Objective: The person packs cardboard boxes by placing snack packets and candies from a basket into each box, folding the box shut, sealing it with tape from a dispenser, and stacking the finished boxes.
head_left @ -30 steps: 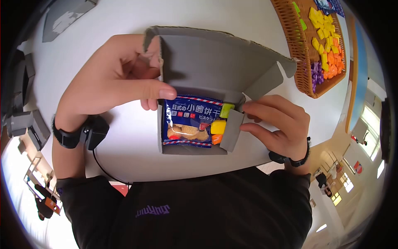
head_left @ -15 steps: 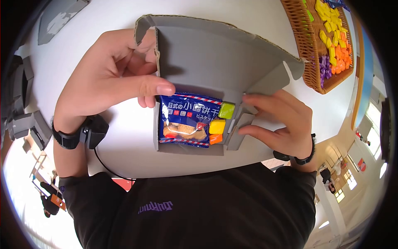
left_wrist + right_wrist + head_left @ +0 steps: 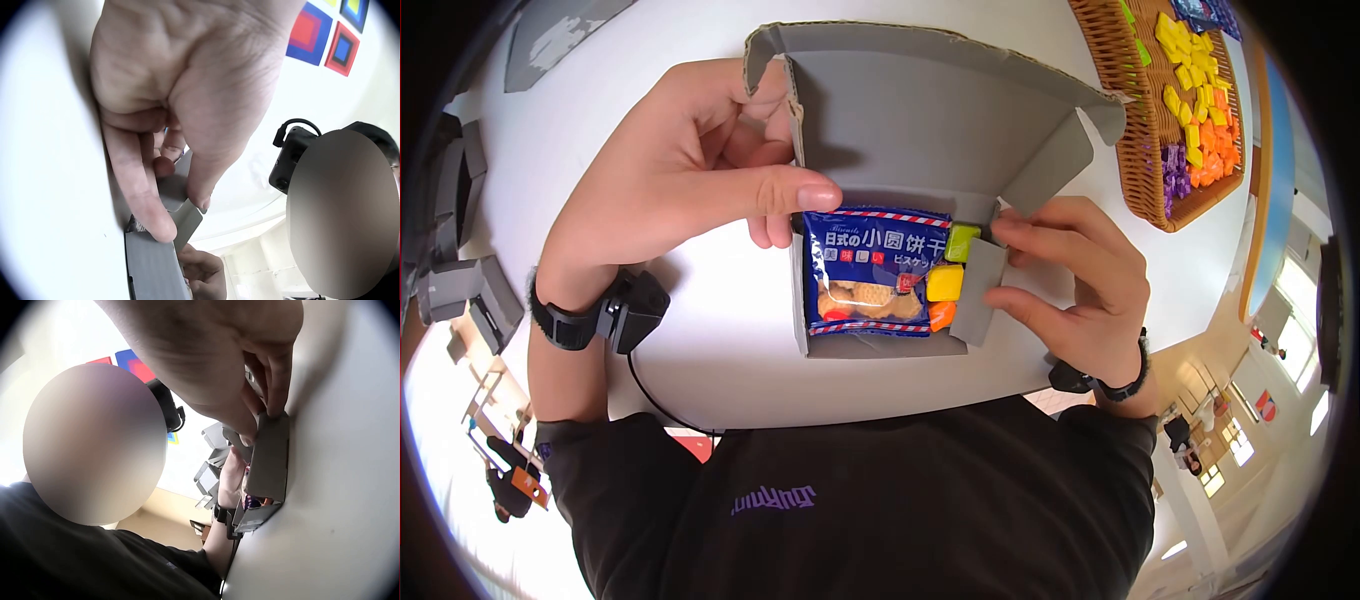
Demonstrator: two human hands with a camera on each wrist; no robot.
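An open grey cardboard box (image 3: 885, 350) lies on the white table, its lid raised at the far side. Inside, a blue biscuit packet (image 3: 870, 272) fills the left and middle. Green (image 3: 961, 242), yellow (image 3: 945, 283) and orange (image 3: 941, 315) wrapped pieces line its right side, partly under a small end flap (image 3: 980, 290). The left hand (image 3: 670, 175) grips the box's left side, thumb over the inner edge and fingers outside. At the right end, the right hand (image 3: 1085, 285) pinches the flap and wall between thumb and fingers. Both wrist views show fingers on the grey card.
A wicker basket (image 3: 1135, 150) of yellow, orange, purple and green pieces stands at the far right, with blue packets at its far end. Grey boxes (image 3: 460, 220) are at the left edge, and a grey carton (image 3: 550, 40) lies far left. A black cable (image 3: 650, 390) runs by the left wrist.
The right end flap, tilted outward half a second ago, now leans inward beside the coloured pieces. The box and both hands have shifted slightly in the head view.
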